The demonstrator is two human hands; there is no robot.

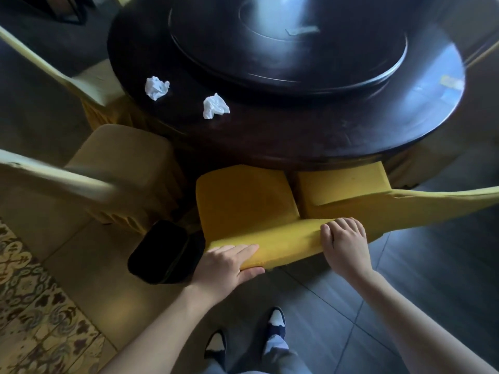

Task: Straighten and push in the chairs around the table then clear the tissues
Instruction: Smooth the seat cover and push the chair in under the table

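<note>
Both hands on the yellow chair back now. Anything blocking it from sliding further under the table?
Nothing visible blocks it. The yellow chair already has its seat front under the table edge. The black bin stands beside its left corner, off the path.

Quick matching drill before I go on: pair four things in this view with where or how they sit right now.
Things:
1. yellow chair
2. crumpled tissues
3. black bin
4. turntable

States:
A. on the floor left of the yellow chair
B. lying on the table's dark rim
C. backrest held by left hand and right hand
D. raised at the table's centre

Pairs: 1-C, 2-B, 3-A, 4-D
</note>
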